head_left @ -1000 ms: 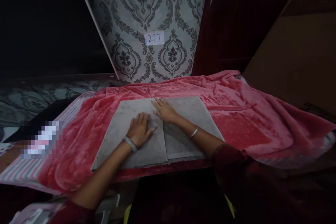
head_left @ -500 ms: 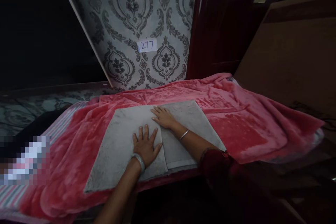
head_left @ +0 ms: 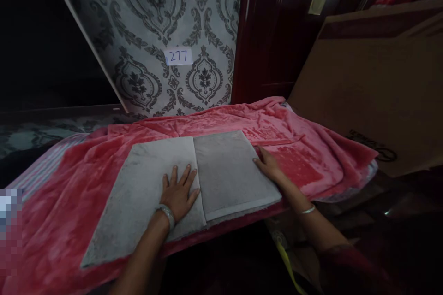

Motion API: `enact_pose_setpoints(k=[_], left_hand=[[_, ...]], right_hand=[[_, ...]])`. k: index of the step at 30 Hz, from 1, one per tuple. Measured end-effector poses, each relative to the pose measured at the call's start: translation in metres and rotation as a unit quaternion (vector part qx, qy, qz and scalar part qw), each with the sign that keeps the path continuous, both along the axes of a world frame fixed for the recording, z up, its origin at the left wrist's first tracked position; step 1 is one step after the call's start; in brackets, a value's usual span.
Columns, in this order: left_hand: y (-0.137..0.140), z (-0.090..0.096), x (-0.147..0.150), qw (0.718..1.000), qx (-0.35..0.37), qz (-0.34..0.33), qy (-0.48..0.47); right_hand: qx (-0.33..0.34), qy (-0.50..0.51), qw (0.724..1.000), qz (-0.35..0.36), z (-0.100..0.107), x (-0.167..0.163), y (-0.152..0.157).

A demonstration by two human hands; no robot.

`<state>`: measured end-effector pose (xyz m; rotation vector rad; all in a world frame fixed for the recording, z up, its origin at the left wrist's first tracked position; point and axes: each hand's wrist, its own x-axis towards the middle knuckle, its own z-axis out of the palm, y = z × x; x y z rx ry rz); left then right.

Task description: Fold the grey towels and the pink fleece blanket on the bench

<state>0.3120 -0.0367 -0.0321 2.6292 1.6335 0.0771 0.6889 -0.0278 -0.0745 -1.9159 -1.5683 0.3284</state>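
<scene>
Your left hand (head_left: 178, 198) lies palm down, fingers spread, gripping nothing; it rests on the left half of the grey cloth (head_left: 224, 170), close to the edge down the middle. Your right hand (head_left: 269, 164) is at the cloth's right side, thumb by the border, fingers partly hidden; cannot tell whether you have it pinched. A bangle (head_left: 167, 215) on your left wrist, a thin bracelet (head_left: 308, 210) on your right.

The cloth lies flat on the pink blanket (head_left: 72, 216), near its front edge. Progress, as I judge it: spreading looks done, both halves mostly smooth, the middle edge straight. The right half shows a pale strip along its near side with more cloth just below, so likely layered there. Right border seems the part in hand; what else is left, the view does not settle.

Beyond the blanket: patterned wall (head_left: 204, 78) with a number card (head_left: 178, 56); cardboard box (head_left: 374, 101) to your right.
</scene>
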Motion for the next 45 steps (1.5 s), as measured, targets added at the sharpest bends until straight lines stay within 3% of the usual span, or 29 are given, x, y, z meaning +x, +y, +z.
enact_pose_setpoints(k=[3,7,12,16,19,23,27,29,30,32,35,37,39,42,45], left_hand=[[0.001,0.0,0.001,1.0,-0.006,-0.025,-0.006],[0.001,-0.002,-0.001,0.999,-0.012,-0.048,-0.011],[0.002,-0.011,-0.006,0.997,0.004,-0.074,-0.027],[0.002,-0.015,-0.007,0.995,0.012,-0.094,-0.038],[0.0,-0.011,-0.006,0.995,-0.015,-0.089,-0.042],[-0.001,-0.004,-0.005,0.992,-0.049,-0.096,-0.066],[-0.002,-0.003,-0.008,0.973,-0.101,-0.117,-0.17],[-0.005,-0.002,-0.014,0.935,-0.138,-0.113,-0.306],[-0.008,-0.001,-0.018,0.902,-0.15,-0.096,-0.393],[-0.017,0.002,-0.031,0.806,-0.156,-0.023,-0.571],[-0.032,0.011,-0.061,0.642,-0.16,0.103,-0.743],[-0.04,0.015,-0.081,0.576,-0.18,0.147,-0.784],[-0.045,0.016,-0.097,0.55,-0.202,0.163,-0.794],[-0.045,0.013,-0.108,0.524,-0.22,0.188,-0.801],[-0.041,0.012,-0.113,0.502,-0.208,0.244,-0.803]], right_hand=[[0.036,0.164,0.986,-0.009,-0.006,0.016,-0.015],[0.005,0.304,0.953,-0.001,0.003,0.012,-0.023],[-0.083,0.485,0.869,0.052,0.023,-0.004,-0.031],[-0.14,0.562,0.812,0.077,0.03,-0.014,-0.037],[-0.1,0.581,0.804,0.076,0.038,-0.026,-0.034],[-0.015,0.59,0.802,0.096,0.077,-0.058,-0.021],[0.012,0.55,0.805,0.224,0.136,-0.12,0.002],[0.004,0.515,0.808,0.286,0.158,-0.163,0.017],[-0.005,0.503,0.806,0.312,0.165,-0.188,0.025],[-0.033,0.491,0.798,0.348,0.166,-0.24,0.038],[-0.127,0.475,0.798,0.349,0.142,-0.312,0.046],[-0.232,0.458,0.794,0.326,0.117,-0.345,0.044],[-0.306,0.465,0.77,0.311,0.095,-0.362,0.039],[-0.317,0.504,0.739,0.316,0.077,-0.357,0.037],[-0.268,0.491,0.766,0.318,0.075,-0.329,0.043]])
